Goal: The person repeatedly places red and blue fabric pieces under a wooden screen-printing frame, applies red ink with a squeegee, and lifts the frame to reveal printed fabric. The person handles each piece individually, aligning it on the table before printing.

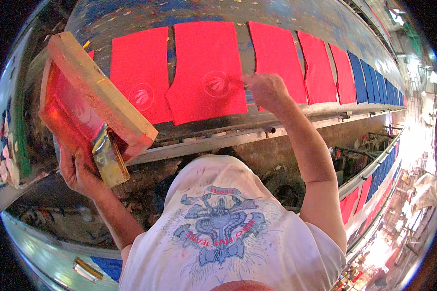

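Observation:
My left hand (75,169) grips a wooden-framed printing screen (99,89), raised and tilted at the left, with red ink on its mesh. A yellowish squeegee (109,160) rests inside the frame's lower part, by that hand. My right hand (267,89) is over the right edge of a red fabric panel (204,48) and the gap beside it; its fingers are bent and blurred, so their grip is unclear. This panel and the red panel (138,58) to its left each show a pale round print. More red panels (277,53) lie to the right.
The long printing table (209,10) carries several blue panels (364,77) farther right, with a metal rail (204,143) along its near edge. Behind me, another table (48,242) holds squeegees (87,269) at lower left, and red and blue pieces (364,194) show at lower right.

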Available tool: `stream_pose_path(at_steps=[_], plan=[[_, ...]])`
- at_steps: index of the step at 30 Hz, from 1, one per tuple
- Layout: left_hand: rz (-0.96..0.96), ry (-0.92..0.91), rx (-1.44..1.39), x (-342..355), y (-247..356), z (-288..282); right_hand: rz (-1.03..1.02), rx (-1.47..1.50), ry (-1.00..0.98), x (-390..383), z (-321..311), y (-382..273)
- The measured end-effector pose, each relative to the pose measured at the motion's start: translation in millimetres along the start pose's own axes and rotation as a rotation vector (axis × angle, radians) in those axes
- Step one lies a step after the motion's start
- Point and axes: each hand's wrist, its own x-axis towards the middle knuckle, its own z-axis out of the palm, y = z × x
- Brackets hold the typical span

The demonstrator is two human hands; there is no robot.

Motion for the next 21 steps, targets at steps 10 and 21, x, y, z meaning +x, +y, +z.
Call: stream_pose_path(at_steps=[10, 21], plan=[[0.07, 0.01, -0.053, -15.0, 26.6, 33.2, 0.097, 0.006, 0.168, -24.9, 3.5, 34.0], [0.211, -0.052, 0.015, -79.3, 53.6, 127.8, 0.406, 0.314, 0.434, -157.4, 58.4, 165.6]])
